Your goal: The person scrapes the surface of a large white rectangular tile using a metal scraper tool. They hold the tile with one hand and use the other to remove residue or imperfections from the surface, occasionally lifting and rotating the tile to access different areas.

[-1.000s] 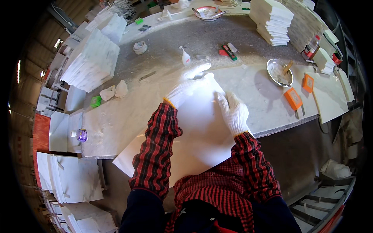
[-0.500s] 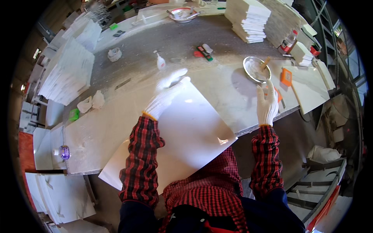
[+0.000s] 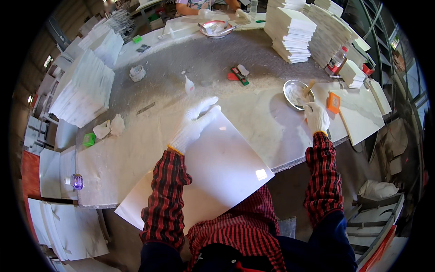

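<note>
A glossy white tile lies turned cornerwise, its near part jutting over the table's front edge towards my body. My left hand, in a white knit glove, rests at the tile's far corner with its fingers stretched out and thumb apart. Off to the right, my gloved right hand is closed just below a round metal bowl. A small dark piece shows between its fingertips and the bowl's rim; its kind is hidden. Whitish paste and a wooden stick are in the bowl. Beside the hand stands an orange box.
Stacks of white tiles stand at the left and back right. A small white squeeze bottle and a green-and-red tool lie mid-table. Across the table, a person's gloved hands are near a red-rimmed dish.
My right hand has gone from open fingers to closed ones, down beside the bowl. My left hand stays on the tile corner. The view has tilted up, bringing in the other person's hands.
</note>
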### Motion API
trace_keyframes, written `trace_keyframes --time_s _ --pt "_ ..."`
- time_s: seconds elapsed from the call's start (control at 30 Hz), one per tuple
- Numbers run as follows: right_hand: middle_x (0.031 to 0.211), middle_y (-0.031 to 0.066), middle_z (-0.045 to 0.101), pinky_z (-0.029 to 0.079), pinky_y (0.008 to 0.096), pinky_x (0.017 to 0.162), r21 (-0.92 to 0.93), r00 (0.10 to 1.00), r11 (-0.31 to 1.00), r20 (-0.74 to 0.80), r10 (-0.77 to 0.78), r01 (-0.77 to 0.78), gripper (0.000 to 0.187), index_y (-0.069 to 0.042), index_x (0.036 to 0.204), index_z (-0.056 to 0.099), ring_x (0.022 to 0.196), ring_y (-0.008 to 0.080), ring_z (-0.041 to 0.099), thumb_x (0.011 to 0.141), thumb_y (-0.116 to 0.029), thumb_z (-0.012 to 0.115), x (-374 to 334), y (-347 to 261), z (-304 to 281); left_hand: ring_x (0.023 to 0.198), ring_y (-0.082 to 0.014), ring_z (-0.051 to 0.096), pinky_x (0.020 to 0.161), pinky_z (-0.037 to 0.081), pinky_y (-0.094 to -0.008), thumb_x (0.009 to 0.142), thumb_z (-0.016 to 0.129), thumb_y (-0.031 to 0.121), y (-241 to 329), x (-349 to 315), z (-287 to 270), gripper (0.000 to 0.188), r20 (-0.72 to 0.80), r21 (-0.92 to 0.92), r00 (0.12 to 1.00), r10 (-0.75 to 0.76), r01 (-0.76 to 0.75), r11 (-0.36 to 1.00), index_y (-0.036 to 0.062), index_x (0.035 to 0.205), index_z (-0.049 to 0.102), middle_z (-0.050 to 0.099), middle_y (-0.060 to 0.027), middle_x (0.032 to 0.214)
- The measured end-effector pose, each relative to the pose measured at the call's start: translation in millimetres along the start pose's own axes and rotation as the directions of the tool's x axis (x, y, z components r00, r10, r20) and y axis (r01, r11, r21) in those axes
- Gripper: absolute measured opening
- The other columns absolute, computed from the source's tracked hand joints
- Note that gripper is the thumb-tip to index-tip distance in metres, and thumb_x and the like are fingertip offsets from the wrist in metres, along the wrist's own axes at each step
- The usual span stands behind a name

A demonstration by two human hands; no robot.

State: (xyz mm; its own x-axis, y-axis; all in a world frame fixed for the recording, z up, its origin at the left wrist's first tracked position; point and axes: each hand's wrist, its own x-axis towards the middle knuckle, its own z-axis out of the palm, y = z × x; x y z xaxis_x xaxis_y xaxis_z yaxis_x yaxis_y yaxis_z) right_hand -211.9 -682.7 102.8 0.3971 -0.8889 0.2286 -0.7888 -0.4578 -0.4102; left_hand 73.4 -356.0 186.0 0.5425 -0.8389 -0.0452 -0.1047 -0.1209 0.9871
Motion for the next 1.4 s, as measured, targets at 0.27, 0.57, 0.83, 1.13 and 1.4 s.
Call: trace_keyframes --time_s 0.27,0.57,0.83,1.13,1.4 --pt "0.091 0.0175 0.073 0.053 0.0474 0.078 -0.066 0.988 0.994 -0.134 0.073 -0.082 0.032 -0.013 0.102 0.078 0.088 0.0376 0.070 0.095 -0.041 0.064 7.6 27.6 -13.7 0.118 -0.0165 0.063 0.104 0.047 -0.0309 0.099 0.067 0.013 -9.6 3.9 -1.0 0.048 0.012 -0.014 0.999 0.043 -0.043 0.999 -0.0043 0.143 0.057 0.068 -0.0131 0.131" --pt "0.092 0.0170 0.074 0.054 0.0483 0.078 -0.096 0.985 0.994 -0.167 0.033 -0.049 0.033 -0.013 0.101 0.078 0.091 0.0384 0.071 0.096 -0.041 0.061 17.0 37.9 -17.0 0.121 -0.0185 0.062 0.105 0.048 -0.0321 0.099 0.064 0.009 -8.1 3.0 -0.1 0.050 0.026 -0.012 0.998 0.050 -0.049 0.999 -0.0042 0.145 0.054 0.066 -0.0155 0.135" --pt "0.096 0.0162 0.075 0.055 0.0459 0.084 0.149 0.996 0.987 -0.056 0.068 -0.059 0.031 -0.014 0.107 0.079 0.092 0.0367 0.072 0.093 -0.035 0.061 28.5 22.7 -3.1 0.123 -0.0199 0.062 0.107 0.047 -0.0331 0.099 0.063 0.007 -6.0 0.1 0.2 0.049 0.014 -0.038 1.000 0.001 0.000 0.999 -0.0031 0.146 0.053 0.065 -0.0171 0.137" --pt "0.082 0.0119 0.075 0.057 0.0379 0.074 0.161 0.994 0.982 0.077 0.083 -0.095 0.030 -0.009 0.102 0.080 0.075 0.0250 0.072 0.090 -0.029 0.062 62.9 21.3 16.5 0.126 -0.0220 0.060 0.109 0.046 -0.0344 0.100 0.063 0.008 -13.0 4.5 -4.1 0.052 0.042 -0.046 0.999 0.009 -0.007 0.999 -0.0024 0.149 0.051 0.062 -0.0197 0.141" --pt "0.072 0.0030 0.070 0.046 0.0277 0.051 0.360 0.966 0.910 0.225 0.130 -0.206 0.029 -0.003 0.107 0.078 0.059 0.0104 0.062 0.089 -0.022 0.066 72.2 44.5 30.3 0.129 -0.0221 0.059 0.111 0.044 -0.0347 0.099 0.064 0.009 -6.7 3.6 -2.8 0.053 0.047 -0.029 0.999 0.027 -0.026 0.999 -0.0036 0.148 0.051 0.063 -0.0183 0.141"
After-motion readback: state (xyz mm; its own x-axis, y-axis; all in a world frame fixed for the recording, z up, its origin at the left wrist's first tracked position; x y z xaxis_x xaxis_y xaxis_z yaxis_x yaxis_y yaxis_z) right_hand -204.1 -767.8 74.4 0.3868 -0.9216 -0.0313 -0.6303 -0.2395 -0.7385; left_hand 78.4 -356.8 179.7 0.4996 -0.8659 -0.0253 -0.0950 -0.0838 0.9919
